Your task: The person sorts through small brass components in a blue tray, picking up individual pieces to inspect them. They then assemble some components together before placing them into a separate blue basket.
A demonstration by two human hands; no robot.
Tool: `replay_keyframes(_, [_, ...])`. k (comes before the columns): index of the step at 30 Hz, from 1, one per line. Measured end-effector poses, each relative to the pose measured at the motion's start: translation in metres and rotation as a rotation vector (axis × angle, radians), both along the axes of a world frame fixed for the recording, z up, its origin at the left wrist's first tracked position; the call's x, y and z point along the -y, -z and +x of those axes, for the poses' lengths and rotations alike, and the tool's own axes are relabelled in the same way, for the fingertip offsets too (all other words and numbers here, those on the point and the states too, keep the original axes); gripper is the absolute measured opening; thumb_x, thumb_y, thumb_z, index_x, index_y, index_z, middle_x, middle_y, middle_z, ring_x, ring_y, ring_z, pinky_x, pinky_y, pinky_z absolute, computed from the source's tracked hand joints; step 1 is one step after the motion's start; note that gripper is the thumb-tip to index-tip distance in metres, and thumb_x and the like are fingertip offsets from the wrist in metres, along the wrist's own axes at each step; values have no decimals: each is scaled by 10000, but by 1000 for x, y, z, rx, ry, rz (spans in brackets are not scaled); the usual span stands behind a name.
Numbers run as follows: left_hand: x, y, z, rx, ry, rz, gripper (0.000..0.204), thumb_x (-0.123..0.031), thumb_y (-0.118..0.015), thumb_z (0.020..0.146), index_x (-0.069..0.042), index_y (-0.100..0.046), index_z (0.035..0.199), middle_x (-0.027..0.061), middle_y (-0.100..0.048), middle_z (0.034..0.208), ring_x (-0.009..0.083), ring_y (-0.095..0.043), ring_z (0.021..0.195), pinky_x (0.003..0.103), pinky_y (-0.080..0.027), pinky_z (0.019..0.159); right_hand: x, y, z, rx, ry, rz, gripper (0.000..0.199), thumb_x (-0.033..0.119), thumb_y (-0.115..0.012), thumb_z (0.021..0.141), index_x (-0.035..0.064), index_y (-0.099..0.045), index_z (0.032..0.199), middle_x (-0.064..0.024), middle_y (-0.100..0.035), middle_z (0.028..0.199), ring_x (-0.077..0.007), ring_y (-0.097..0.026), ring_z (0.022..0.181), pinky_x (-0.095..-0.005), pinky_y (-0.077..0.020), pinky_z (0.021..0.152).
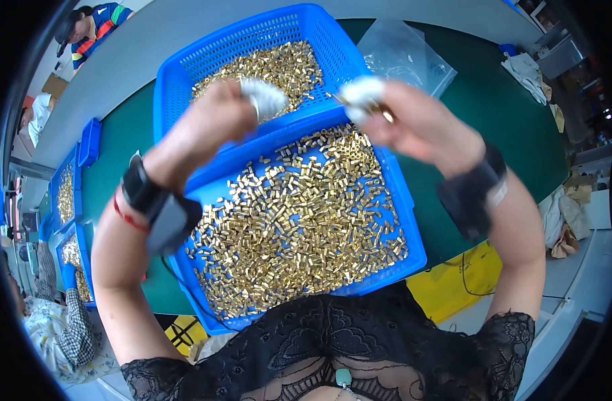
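My right hand point(413, 120), with white coverings on some fingers, is raised above the right side of the trays. It pinches a small shiny brass fitting point(387, 116), and another thin piece may show at its fingertips. Over the far blue basket, my left hand point(225, 113) is curled closed, its fingertips also covered in white. Motion blurs it, and what it may hold is hidden. Below both hands, many small brass fittings point(286, 227) lie spread in a shallow blue tray point(416, 234). More brass fittings point(272, 67) are heaped in the perforated blue basket point(169, 93).
A clear plastic bag point(409, 57) lies on the green tabletop point(479, 134) beyond my right hand. At left stand a small blue bin point(90, 142) and trays of brass pieces point(66, 194), with a blue-gloved person beside them. Another person sits at the far left.
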State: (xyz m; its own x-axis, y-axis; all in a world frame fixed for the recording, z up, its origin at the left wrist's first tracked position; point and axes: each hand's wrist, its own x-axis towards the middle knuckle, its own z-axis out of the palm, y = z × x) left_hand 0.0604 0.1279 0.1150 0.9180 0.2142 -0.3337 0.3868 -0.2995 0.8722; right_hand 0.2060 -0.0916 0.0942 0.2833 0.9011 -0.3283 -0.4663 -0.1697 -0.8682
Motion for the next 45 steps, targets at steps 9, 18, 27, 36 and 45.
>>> replay_keyframes(9, [-12, 11, 45, 909, -65, 962, 279, -58, -646, 794, -16, -659, 1070, 203, -616, 1022, 386, -603, 952, 471, -486, 867, -99, -33, 20, 805, 192, -98, 278, 222, -578, 953, -3, -609, 1113, -63, -617, 982, -161, -604, 915, -286, -534, 777])
replay_keyframes(18, [68, 86, -11, 753, 445, 693, 237, 7, -646, 700, -2, -663, 936, 148, -595, 941, 324, -572, 935, 418, -471, 810, 45, 52, -44, 1248, 100, -238, 194, 49, -658, 856, 27, -691, 1046, -88, -666, 916, -154, -632, 853, -293, -498, 703])
replay_keyframes(27, [95, 123, -12, 685, 565, 771, 340, -20, -662, 699, 34, -630, 1033, 141, -584, 1014, 321, -544, 995, 412, -470, 831, 63, 83, -66, 1869, -14, -162, 252, 34, -657, 725, -27, -684, 968, -115, -631, 1025, -299, -531, 1126, -448, -417, 907])
replay_keyframes(36, [81, 110, -24, 460, 696, 489, 279, -44, -682, 731, -21, -669, 1008, 127, -587, 879, 315, -591, 815, 423, -483, 722, 71, 75, -72, 1776, -198, -130, 254, 37, -655, 726, -6, -698, 973, -116, -628, 1038, -300, -526, 1131, -465, -379, 966])
replay_keyframes(45, [79, 118, -11, 532, 356, 645, 240, -100, -674, 804, -25, -671, 1032, 120, -559, 812, 312, -592, 735, 416, -481, 622, 60, 74, -60, 1845, -78, -222, 293, 25, -676, 733, -11, -697, 1023, -110, -609, 1082, -308, -511, 1151, -469, -381, 973])
